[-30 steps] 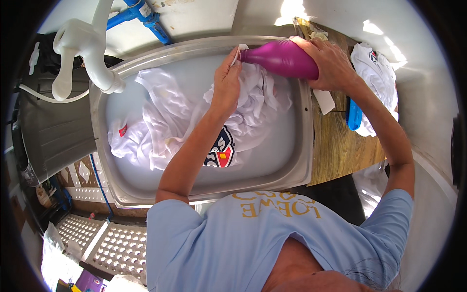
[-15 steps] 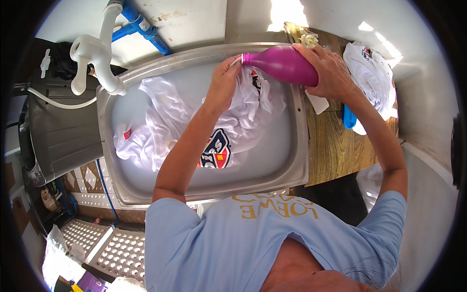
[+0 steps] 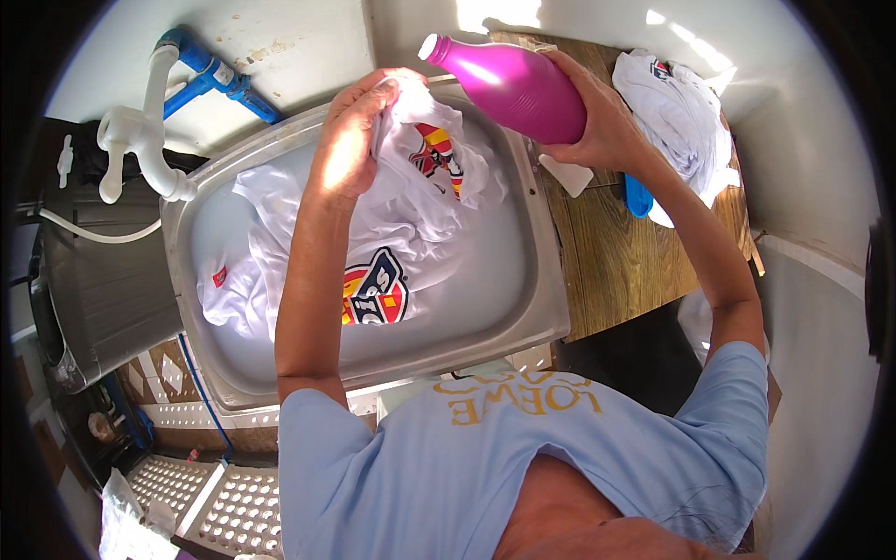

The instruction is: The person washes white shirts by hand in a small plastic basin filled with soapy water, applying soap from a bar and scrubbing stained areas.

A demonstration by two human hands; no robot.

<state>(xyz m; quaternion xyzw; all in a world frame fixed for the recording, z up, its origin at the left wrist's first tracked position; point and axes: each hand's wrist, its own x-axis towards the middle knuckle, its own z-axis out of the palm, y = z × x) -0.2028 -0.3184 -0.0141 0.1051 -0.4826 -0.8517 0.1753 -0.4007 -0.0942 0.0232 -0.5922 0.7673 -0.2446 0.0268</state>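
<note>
A pale, stained plaster wall (image 3: 308,47) runs along the far side, lit by a bright patch of sunlight near its upper middle. Against it stands a white plastic tap (image 3: 140,140) fed by a blue plastic pipe (image 3: 210,70). Below the tap sits a rectangular stainless-steel sink basin (image 3: 546,280), set next to a brown wooden plank surface (image 3: 616,261) on its right edge. To the left of the basin stands a dark grey plastic tub (image 3: 93,289) with a thin white hose (image 3: 84,233) across it. At the lower left lie white perforated plastic crates (image 3: 201,504) on the floor. A light wall (image 3: 812,187) closes the right side.
</note>
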